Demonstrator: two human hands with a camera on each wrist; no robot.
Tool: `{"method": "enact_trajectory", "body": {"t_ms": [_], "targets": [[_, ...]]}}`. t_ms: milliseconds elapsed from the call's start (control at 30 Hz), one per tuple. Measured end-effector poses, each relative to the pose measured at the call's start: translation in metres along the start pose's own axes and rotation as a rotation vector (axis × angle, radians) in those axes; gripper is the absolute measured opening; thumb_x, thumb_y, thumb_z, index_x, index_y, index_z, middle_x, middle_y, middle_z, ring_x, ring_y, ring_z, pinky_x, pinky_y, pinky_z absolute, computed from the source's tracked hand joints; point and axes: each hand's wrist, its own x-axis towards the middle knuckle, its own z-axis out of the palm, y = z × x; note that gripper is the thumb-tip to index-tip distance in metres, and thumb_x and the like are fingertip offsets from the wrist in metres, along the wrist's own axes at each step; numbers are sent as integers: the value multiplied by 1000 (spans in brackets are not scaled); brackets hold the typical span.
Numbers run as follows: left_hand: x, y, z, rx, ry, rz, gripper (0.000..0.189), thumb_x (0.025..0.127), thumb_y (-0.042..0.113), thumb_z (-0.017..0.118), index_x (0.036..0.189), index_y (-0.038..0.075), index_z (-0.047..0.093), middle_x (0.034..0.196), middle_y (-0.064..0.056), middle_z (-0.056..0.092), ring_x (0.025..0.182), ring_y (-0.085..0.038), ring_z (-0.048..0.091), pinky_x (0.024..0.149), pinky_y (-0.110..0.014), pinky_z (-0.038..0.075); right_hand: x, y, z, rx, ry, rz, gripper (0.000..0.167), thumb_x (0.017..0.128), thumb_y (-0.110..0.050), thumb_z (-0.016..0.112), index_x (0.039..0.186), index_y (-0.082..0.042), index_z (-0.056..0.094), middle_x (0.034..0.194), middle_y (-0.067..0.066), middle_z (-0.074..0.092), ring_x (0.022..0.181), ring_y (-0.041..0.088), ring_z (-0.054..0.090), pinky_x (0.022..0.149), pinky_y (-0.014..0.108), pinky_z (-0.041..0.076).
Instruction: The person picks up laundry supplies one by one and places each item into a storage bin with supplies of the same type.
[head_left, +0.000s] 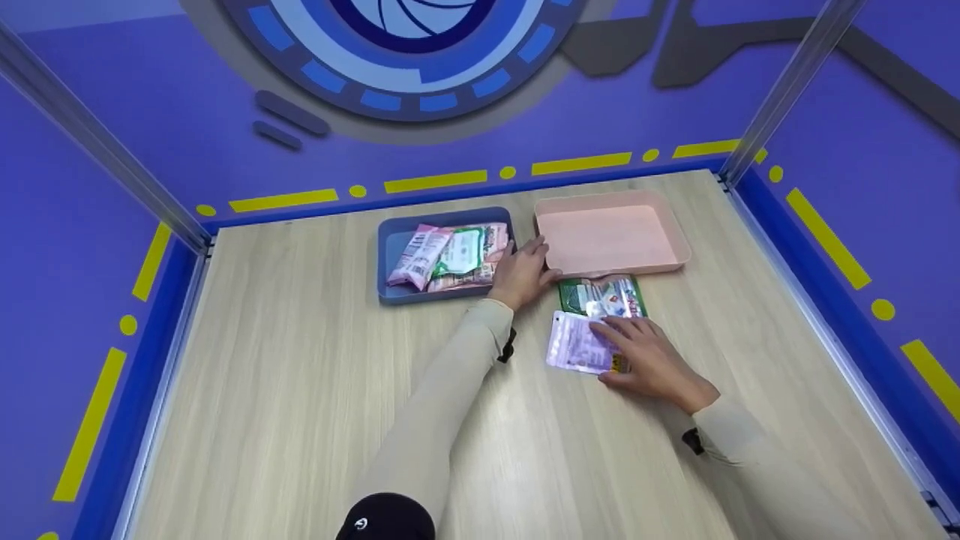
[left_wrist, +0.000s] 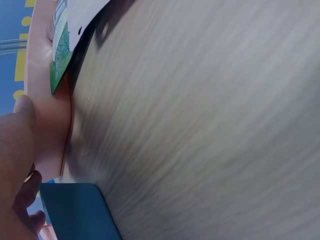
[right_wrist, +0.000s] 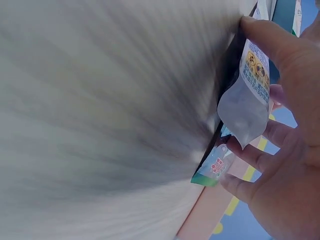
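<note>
My right hand [head_left: 649,360] grips a flat lilac pouch [head_left: 577,345], the thumb along its near edge and the fingers across its upper side. This pouch [right_wrist: 245,112] overlaps the near side of a green-and-white packet [head_left: 600,296], which lies against the front of the pink tray [head_left: 611,271]. My left hand [head_left: 521,274] is between the two trays. Its thumb [left_wrist: 25,111] is at the pink tray's wall, and its fingers reach over the gap beside the blue tray [head_left: 382,259]. Several pink, green and white packets [head_left: 457,251] lie inside the blue tray.
A pale wood table [head_left: 300,390] carries both trays near its back edge. Purple printed panels [head_left: 465,150] rise behind it and at both sides, with metal posts at the corners. A black rounded object [head_left: 386,517] shows at the bottom edge.
</note>
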Motion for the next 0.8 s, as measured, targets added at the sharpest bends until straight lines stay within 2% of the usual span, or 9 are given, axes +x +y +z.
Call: {"method": "enact_trajectory", "body": {"t_ms": [367,800], "targets": [[-1,0,-1,-22,13,1,61,102,53,57,144,9,57,157,-8,48,144,-21,46,123,-51,27,-1,3,4,-8,64,-49,85,81,-40,88,152,-15,50,148,16,52,131,40,48,112,62,35],[-1,1,0,-3,7,1,62,102,53,57,146,9,56,157,-8,48,143,-21,47,123,-50,28,1,-2,0,-4,31,-42,81,82,-38,88,152,-21,52,150,17,52,135,42,47,114,63,32]]}}
